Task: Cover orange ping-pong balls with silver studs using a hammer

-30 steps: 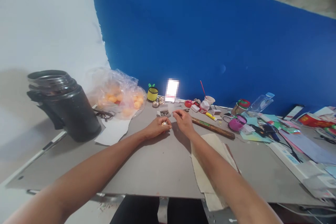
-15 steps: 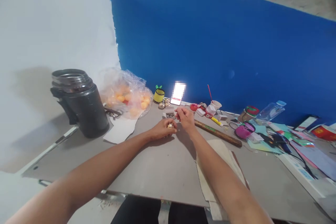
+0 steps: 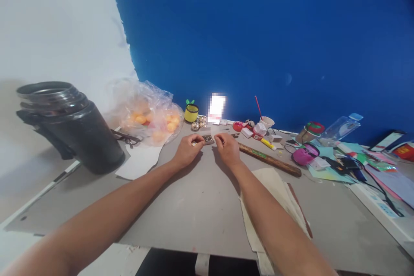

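My left hand (image 3: 189,150) is closed around a small shiny gold ball (image 3: 194,142), mostly hidden by the fingers. Just beyond its fingertips sits a small open box (image 3: 207,139) of tiny metallic pieces. My right hand (image 3: 227,148) hovers on the other side of that box, thumb and fingers pinched together; whatever is between them is too small to make out. Several similar gold balls (image 3: 195,126) lie farther back, near a yellow round pot (image 3: 191,113). A long wooden handle (image 3: 270,159) lies beside my right hand.
A large black flask (image 3: 74,129) and a plastic bag of orange fruit (image 3: 152,120) stand at left. A lit phone (image 3: 217,108) leans on the blue wall. A paper cup (image 3: 267,122), small boxes and a cloth (image 3: 263,194) are at right, beside a power strip (image 3: 375,202).
My left hand has turned, covering more of the gold ball, and shifted left. My hands are farther apart, and the box between them shows more clearly. The view has tilted slightly.
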### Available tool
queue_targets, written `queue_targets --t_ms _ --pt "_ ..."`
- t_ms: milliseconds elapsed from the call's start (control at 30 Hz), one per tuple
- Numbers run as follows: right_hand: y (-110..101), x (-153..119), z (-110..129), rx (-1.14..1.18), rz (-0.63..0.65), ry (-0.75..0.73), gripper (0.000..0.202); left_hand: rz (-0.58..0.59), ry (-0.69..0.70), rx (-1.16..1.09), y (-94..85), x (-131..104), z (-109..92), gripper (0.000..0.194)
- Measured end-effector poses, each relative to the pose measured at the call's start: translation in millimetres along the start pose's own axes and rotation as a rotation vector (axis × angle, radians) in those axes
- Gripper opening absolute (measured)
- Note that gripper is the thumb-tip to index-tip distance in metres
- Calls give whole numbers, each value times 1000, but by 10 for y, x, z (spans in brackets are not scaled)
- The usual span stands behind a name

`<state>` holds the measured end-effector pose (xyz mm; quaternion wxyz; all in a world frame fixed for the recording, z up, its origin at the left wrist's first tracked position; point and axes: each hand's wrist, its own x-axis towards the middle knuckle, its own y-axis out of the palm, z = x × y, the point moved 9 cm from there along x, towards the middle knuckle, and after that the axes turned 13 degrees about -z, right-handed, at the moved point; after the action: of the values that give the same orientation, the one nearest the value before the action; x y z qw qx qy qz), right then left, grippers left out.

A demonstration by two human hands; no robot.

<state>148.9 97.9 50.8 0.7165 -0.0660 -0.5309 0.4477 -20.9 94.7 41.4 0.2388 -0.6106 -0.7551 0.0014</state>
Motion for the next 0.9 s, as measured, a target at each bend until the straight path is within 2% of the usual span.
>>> queue_targets --t_ms 67,233,333,500,567,633,733,900 --pt "64 -3 9 -31 25 -28 25 -39 70 73 -60 82 -14 12" --pt "174 -1 26 -84 82 -63 23 25 235 229 -58 225 -138 14" --pt "179 19 26 -98 88 -66 22 155 373 372 103 261 -237 18" --pt "187 23 -4 -104 99 -59 21 364 541 716 493 348 -299 14" --pt "194 18 -19 -104 106 -61 20 463 541 838 629 383 -273 20" --pt "196 18 -42 -103 112 -50 20 510 531 865 708 416 -276 25" --pt "184 28 -69 -89 113 -22 20 523 515 867 754 457 -258 25" --pt "176 39 -77 -60 118 9 21 498 485 873 734 491 -193 19"
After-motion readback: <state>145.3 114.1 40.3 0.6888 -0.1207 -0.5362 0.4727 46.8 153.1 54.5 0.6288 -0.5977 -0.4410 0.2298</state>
